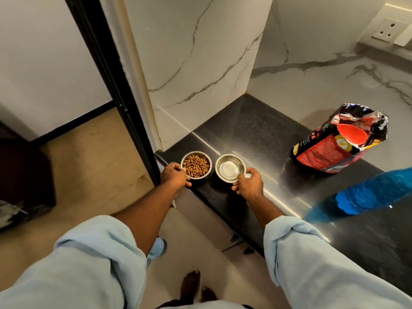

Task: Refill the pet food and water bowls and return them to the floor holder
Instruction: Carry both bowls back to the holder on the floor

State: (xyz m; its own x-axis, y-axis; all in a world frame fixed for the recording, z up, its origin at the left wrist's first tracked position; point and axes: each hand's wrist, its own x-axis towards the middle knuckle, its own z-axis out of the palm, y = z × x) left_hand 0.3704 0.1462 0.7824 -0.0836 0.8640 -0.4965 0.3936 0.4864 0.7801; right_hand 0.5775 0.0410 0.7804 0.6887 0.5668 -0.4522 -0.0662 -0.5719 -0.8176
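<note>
On the floor (pixel 93 152) below the desk edge, a pale blue thing (pixel 159 246) showed past the left forearm. It may have been the holder, but too little of it was visible to say. The left grip (pixel 176 176) was curled on the near rim of the food bowl (pixel 196 165). That bowl, full of brown kibble, sat at the front left corner of the dark desk (pixel 256 130). Just beside it, not touching, sat the water bowl (pixel 230 167). It looked to hold clear water, though the shine made that hard to confirm. The right grip (pixel 248 182) pinched its near rim in the same way. Further right stood the opened food bag (pixel 323 152) with a red scoop (pixel 352 132) in its mouth, then a blurred blue bottle (pixel 374 192).

Both fills looked done, so the step in hand was judged to be the lift and carry down. A pinch on one side of the rim lets a bowl tip, so each needed raising level and slowly, the water bowl above all. Fingers slid under the base would have steadied it. The food bowl sat close to the desk's edge, so it called for a straight lift rather than a drag
</note>
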